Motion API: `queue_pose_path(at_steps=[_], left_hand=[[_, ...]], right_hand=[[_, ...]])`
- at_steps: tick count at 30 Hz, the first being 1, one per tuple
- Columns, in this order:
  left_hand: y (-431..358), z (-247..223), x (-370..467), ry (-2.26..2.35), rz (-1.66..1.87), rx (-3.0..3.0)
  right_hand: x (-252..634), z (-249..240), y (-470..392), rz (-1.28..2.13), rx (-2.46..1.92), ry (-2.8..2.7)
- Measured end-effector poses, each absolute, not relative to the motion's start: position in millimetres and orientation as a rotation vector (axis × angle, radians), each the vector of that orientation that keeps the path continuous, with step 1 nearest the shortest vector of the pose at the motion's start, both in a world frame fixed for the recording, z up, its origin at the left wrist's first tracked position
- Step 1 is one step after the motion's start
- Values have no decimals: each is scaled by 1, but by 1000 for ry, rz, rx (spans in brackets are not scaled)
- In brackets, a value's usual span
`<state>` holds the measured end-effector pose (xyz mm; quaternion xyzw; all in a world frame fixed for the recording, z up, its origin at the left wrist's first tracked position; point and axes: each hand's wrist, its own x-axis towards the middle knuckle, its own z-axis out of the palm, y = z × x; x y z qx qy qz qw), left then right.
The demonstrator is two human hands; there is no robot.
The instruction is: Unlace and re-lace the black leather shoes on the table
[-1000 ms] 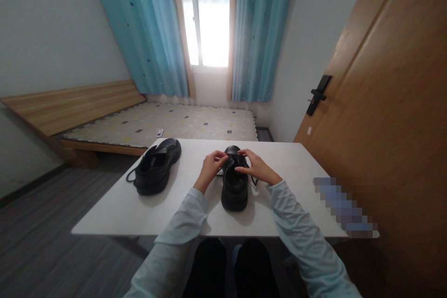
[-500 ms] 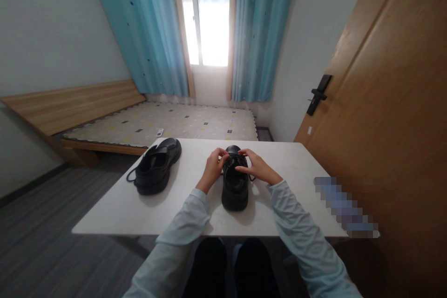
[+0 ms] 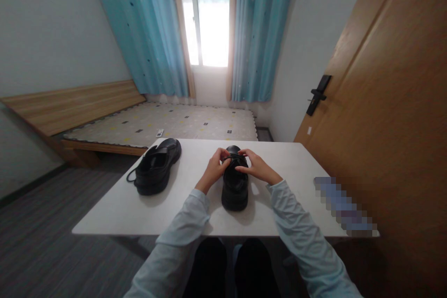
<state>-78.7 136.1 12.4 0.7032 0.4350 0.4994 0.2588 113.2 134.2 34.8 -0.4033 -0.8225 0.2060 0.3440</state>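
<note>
A black lace-up shoe [image 3: 234, 200] rests on the white table in front of me, toe pointing away and heel toward me. My left hand [image 3: 217, 165] is at the left of its lacing, with thumb and fingertips pinched on the black shoelace [image 3: 234, 155]. From the right, my right hand [image 3: 254, 165] reaches over the lacing. Its fingertips are at the lace, and its thumb lies lower, over the shoe opening. The exact grip of the right fingertips is partly hidden. A second black shoe [image 3: 153, 181] lies to the left, a lace loop sticking out beside its heel.
The white table [image 3: 195, 149] holds both shoes. A blurred-out flat object [image 3: 344, 207] lies along its right edge. Behind stands a bed [image 3: 195, 121] with a small white device [image 3: 159, 133] on it. A wooden door [image 3: 384, 102] is at the right.
The lace has shifted and now crosses the top of the shoe between my hands. A loose part at the shoe's right side no longer shows. My left fingertips have moved slightly.
</note>
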Motion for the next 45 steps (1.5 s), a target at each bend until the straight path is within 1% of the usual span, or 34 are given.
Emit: queue_pose_path(at_steps=[9, 14, 18, 27, 35, 40, 45], left_hand=[[137, 14, -81, 1135, 1438, 1825], [139, 15, -82, 1073, 1554, 1730], [140, 16, -83, 1152, 1602, 1677], [137, 17, -87, 1296, 1597, 1688], [136, 19, -86, 1195, 1619, 1565], [134, 20, -89, 1362, 1598, 1774], [133, 19, -95, 1486, 1466, 1971]], right_hand=[[114, 35, 134, 543, -1043, -2131], [114, 35, 134, 544, -1062, -2138], [115, 35, 134, 539, -1064, -2133], [116, 36, 133, 542, -1052, -2132], [116, 37, 133, 548, -1075, -2135], [115, 38, 132, 548, -1084, -2140], [115, 37, 132, 546, -1073, -2139]])
